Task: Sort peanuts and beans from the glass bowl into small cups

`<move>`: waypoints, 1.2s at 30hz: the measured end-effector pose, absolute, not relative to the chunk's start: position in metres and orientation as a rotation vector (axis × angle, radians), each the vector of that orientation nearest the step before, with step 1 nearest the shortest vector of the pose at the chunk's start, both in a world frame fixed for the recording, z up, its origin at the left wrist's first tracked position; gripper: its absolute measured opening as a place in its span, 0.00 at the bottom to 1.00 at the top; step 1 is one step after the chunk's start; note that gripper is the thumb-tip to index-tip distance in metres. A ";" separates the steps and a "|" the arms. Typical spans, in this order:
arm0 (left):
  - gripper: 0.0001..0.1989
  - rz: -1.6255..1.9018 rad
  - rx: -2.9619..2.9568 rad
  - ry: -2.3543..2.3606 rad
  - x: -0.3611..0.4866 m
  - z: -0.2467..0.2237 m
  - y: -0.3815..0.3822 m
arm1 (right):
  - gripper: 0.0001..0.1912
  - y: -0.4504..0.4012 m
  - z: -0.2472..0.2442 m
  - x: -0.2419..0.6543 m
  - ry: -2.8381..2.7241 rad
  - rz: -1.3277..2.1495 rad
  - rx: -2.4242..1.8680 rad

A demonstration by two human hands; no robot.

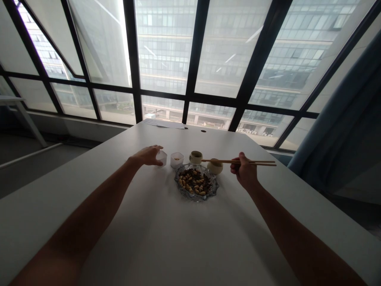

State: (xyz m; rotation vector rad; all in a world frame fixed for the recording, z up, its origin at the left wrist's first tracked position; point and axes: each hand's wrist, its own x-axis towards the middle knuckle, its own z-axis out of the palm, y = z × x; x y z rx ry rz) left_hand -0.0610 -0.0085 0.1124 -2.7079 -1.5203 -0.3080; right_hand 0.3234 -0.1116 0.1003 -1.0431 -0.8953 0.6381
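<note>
My left hand (149, 155) curves round the left side of a small translucent cup (161, 158), thumb and fingers at its wall. A second translucent cup (177, 160) beside it holds a few small pieces. My right hand (244, 170) grips a pair of wooden chopsticks (260, 162), their tips pointing left near a cream cup (195, 157). Another cream cup (214, 167) stands below the chopsticks. In front of the cups, a scalloped glass dish (213, 192) holds nuts and dark seeds (195, 182).
The white table (166, 234) extends toward large windows. Papers (163, 124) lie at its far edge, near two dark round holes. A blue curtain (342, 119) hangs at the right; another table (12, 98) stands at the far left.
</note>
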 end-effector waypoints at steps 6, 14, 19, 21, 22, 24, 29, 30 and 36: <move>0.53 -0.059 -2.698 -1.762 -0.073 0.115 -0.001 | 0.25 -0.109 0.105 0.333 -0.814 0.684 -1.054; 0.40 -0.393 -2.851 -1.284 0.057 0.138 -0.026 | 0.25 -0.114 0.112 0.359 -0.829 0.359 -1.127; 0.41 -0.239 -3.038 -1.164 0.161 0.123 -0.028 | 0.27 -0.118 0.113 0.380 -0.866 0.274 -1.132; 0.40 -0.177 -3.051 -1.178 0.182 0.118 -0.022 | 0.27 -0.119 0.112 0.386 -0.889 0.294 -1.128; 0.39 -0.159 -3.050 -1.190 0.188 0.116 -0.019 | 0.27 -0.119 0.112 0.388 -0.895 0.302 -1.127; 0.39 -0.157 -3.047 -1.186 0.195 0.113 -0.014 | 0.27 -0.120 0.112 0.390 -0.903 0.306 -1.129; 0.38 -0.314 -3.033 -0.993 0.193 0.108 -0.010 | 0.27 -0.127 0.114 0.384 -0.969 0.306 -1.146; 0.39 -0.358 -3.021 -0.958 0.192 0.107 -0.011 | 0.28 -0.128 0.114 0.383 -0.980 0.304 -1.149; 0.41 -0.400 -3.030 -0.931 0.187 0.104 -0.009 | 0.32 -0.129 0.116 0.378 -1.158 0.313 -1.231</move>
